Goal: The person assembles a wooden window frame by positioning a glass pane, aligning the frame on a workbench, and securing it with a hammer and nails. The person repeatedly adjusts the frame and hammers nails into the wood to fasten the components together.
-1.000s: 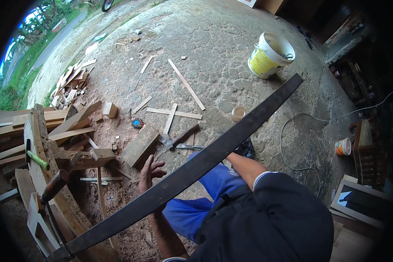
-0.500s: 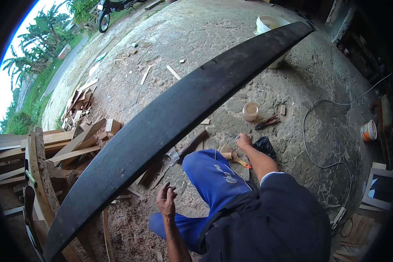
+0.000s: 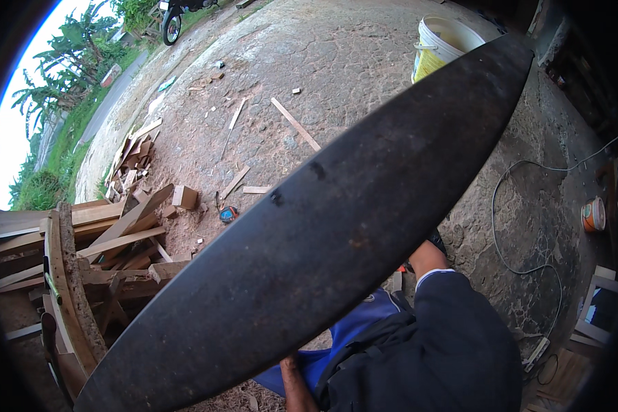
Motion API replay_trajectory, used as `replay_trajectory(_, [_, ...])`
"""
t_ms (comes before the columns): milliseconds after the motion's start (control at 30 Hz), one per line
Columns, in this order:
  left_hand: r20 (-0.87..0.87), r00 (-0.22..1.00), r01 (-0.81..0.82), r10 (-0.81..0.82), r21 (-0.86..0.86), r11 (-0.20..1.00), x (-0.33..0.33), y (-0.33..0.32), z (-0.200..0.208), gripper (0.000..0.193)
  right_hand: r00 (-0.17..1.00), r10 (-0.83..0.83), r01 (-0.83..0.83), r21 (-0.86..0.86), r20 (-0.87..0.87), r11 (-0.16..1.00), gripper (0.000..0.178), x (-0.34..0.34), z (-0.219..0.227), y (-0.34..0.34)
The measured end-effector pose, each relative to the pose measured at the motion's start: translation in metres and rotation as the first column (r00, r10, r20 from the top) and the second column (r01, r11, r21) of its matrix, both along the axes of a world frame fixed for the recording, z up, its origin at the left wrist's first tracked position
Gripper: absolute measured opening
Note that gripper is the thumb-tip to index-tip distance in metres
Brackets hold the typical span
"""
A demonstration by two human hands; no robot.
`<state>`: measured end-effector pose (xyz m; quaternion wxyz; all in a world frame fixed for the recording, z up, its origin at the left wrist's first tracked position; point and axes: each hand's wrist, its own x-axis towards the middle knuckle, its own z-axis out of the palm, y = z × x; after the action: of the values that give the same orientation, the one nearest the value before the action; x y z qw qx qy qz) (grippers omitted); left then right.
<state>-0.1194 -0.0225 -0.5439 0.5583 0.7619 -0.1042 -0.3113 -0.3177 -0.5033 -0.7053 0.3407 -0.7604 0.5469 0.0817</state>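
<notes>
A long, dark, leaf-shaped panel (image 3: 336,213) slants across the middle of the view, from lower left to upper right. What it is and what holds it up, I cannot tell. Behind its lower edge my left hand is hidden; only the wrist and forearm (image 3: 295,386) show, beside my blue trousers (image 3: 367,317). My right forearm (image 3: 429,258) reaches forward from a dark sleeve, and the panel covers that hand too. A bit of something orange (image 3: 402,269) shows next to the right forearm.
Scrap wood (image 3: 117,237) is heaped at the left, with a blue tape measure (image 3: 228,214) near it. A white and yellow bucket (image 3: 426,62) stands at the far right. A grey cable (image 3: 499,226) winds over the rough floor, and a small orange-and-white tub (image 3: 592,215) sits farther right.
The dark panel looks broader and covers more of the middle. Both hands, the jar, the pliers and the brush have gone behind it. More of the bucket and the tape measure show.
</notes>
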Motion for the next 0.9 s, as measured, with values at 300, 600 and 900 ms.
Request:
replay_trajectory(300, [0.031,0.993,0.106,-0.11,0.11,0.988,-0.017,-0.021,0.018,0.035,0.945,0.181,-0.206,-0.066,-0.271,0.976,0.032,0.019,0.008,0.006])
replay_trajectory(600, [0.156,0.97,0.157,-0.186,0.181,0.971,-0.018,-0.017,0.002,0.035,0.855,0.412,-0.462,-0.102,-0.315,0.881,0.045,0.032,-0.056,0.011])
replay_trajectory(900, [-0.186,0.975,-0.159,0.119,-0.217,0.963,-0.015,-0.064,0.03,0.037,0.943,-0.198,0.143,0.212,0.268,0.967,0.039,0.001,-0.008,-0.004])
